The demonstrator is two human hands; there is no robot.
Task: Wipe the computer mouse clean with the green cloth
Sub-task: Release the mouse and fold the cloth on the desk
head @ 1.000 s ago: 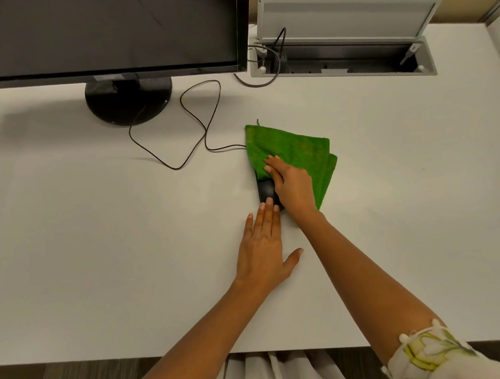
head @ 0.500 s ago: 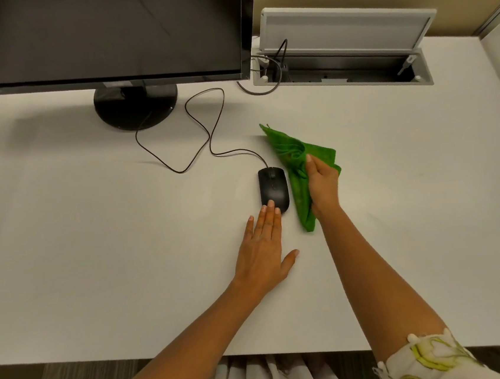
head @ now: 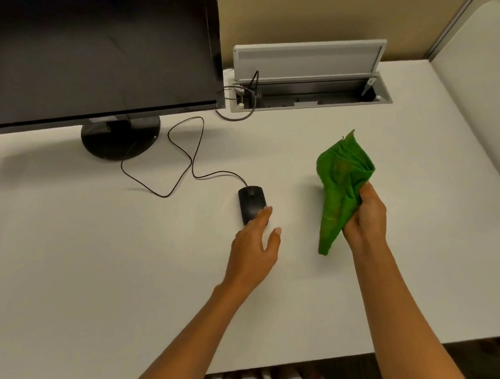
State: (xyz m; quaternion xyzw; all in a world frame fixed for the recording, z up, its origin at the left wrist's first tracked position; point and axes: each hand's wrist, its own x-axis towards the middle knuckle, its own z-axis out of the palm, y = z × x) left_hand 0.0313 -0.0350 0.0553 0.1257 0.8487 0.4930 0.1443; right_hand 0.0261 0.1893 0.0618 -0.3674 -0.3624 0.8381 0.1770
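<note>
A black wired computer mouse [head: 251, 203] lies on the white desk [head: 96, 267], uncovered. My left hand [head: 255, 247] rests just behind it, fingers loosely apart, fingertips touching the mouse's near end. The green cloth [head: 339, 186] is bunched up and lifted off the desk to the right of the mouse, well apart from it. My right hand [head: 366, 220] grips the cloth at its lower right, and a corner of the cloth hangs down below the hand.
A black monitor [head: 83, 52] on a round stand [head: 121, 138] fills the back left. The mouse cable [head: 190, 161] loops across the desk toward an open cable hatch [head: 309, 90] at the back. A partition stands at the right edge.
The cloth came off the mouse and my right hand carried it up and to the right. The mouse is now uncovered. My left hand stayed behind the mouse, turning slightly.
</note>
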